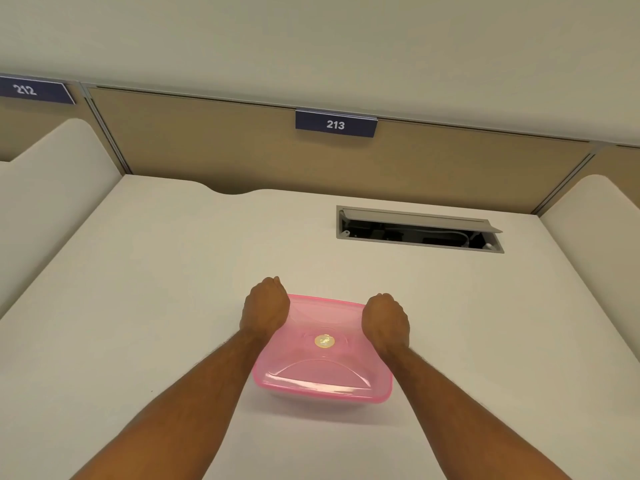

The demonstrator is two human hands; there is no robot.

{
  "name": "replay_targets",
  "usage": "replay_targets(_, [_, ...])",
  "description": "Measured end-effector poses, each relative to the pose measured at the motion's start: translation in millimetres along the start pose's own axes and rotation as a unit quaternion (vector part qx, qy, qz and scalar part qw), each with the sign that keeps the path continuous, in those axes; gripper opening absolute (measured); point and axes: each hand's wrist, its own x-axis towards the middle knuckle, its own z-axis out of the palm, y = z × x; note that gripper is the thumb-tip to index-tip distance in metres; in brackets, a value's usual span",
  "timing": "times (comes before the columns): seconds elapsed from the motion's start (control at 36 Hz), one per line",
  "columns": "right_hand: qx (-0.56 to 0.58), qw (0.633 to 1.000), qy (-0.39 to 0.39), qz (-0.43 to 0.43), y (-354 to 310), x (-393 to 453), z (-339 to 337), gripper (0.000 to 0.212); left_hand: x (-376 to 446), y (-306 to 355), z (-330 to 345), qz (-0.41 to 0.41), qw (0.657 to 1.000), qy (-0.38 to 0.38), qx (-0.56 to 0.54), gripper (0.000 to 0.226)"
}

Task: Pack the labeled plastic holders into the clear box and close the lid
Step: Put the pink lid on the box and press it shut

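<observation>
A box with a translucent pink lid sits on the white desk, near the middle front. A round gold sticker marks the lid's centre. My left hand rests on the lid's far left corner with its fingers curled over the edge. On the far right corner my right hand lies the same way. The lid lies flat over the box. The box body is almost hidden beneath the lid. No labeled holders are visible; what is inside cannot be seen.
The white desk has an open cable hatch at the back right. A tan partition with a sign reading 213 stands behind. Curved white dividers rise at the left and right.
</observation>
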Motion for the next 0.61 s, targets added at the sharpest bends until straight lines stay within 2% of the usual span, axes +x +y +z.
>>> replay_targets(0.11, [-0.005,1.000,-0.002,-0.001,-0.7,-1.0,-1.2,0.022,1.3,-1.0,0.5,-0.021,1.000,0.004,0.000,0.043])
replay_targets(0.22, [0.000,1.000,0.005,0.004,-1.6,-2.4,-2.6,0.022,1.6,0.3,-3.4,0.029,0.998,-0.009,0.062,0.049])
replay_targets(0.28, [-0.010,1.000,0.007,0.000,-1.8,-3.3,-2.7,0.022,3.0,0.5,-4.2,0.047,0.997,-0.024,0.049,0.049])
replay_targets(0.36, [-0.015,1.000,0.017,-0.003,-2.1,-4.1,-2.4,0.022,5.2,2.7,-4.2,0.029,0.998,-0.063,-0.001,0.036])
replay_targets(0.44, [0.009,0.999,0.037,0.006,-2.5,-3.8,0.8,0.023,6.9,2.5,-3.0,-0.021,0.996,-0.070,-0.052,0.024])
replay_targets(0.61, [0.102,0.992,0.057,0.044,-3.1,-2.5,1.8,0.045,2.0,2.9,-5.9,0.000,1.000,-0.019,0.001,0.052])
